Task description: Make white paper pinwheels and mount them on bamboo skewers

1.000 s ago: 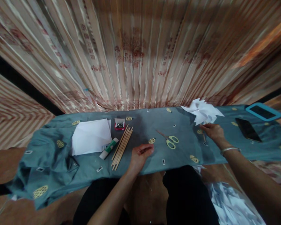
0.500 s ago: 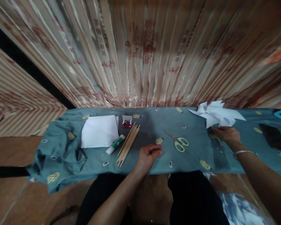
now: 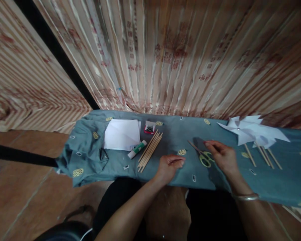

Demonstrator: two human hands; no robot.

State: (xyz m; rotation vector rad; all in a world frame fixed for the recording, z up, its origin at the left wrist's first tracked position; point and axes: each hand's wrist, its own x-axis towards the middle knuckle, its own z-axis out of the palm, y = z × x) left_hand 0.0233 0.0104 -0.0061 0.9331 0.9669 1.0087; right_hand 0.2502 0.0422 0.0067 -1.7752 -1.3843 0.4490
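My left hand (image 3: 169, 166) rests at the front edge of the cloth, its fingers curled together with nothing visible in them. Above the green-handled scissors (image 3: 205, 158) hovers my right hand (image 3: 223, 156), with a bracelet at the wrist. Its thumb and fingers are apart and hold nothing; it partly covers one scissor handle. White paper pinwheels (image 3: 253, 130) on wooden sticks lie overlapping to the right. Left of my left hand is a bundle of several wooden sticks (image 3: 150, 152), beside a green and white glue stick (image 3: 137, 149).
A stack of white paper (image 3: 121, 134) lies on the left of the green cloth (image 3: 170, 134). A small open red box (image 3: 149, 128) with dark bits inside stands behind the sticks. A striped curtain (image 3: 153, 60) hangs behind, and a black pole (image 3: 60, 57) slants at left.
My right hand has left the pinwheel's stick and moved left over the scissors. The pinwheel now lies with the others. My left hand stays near its place; the view has shifted left.
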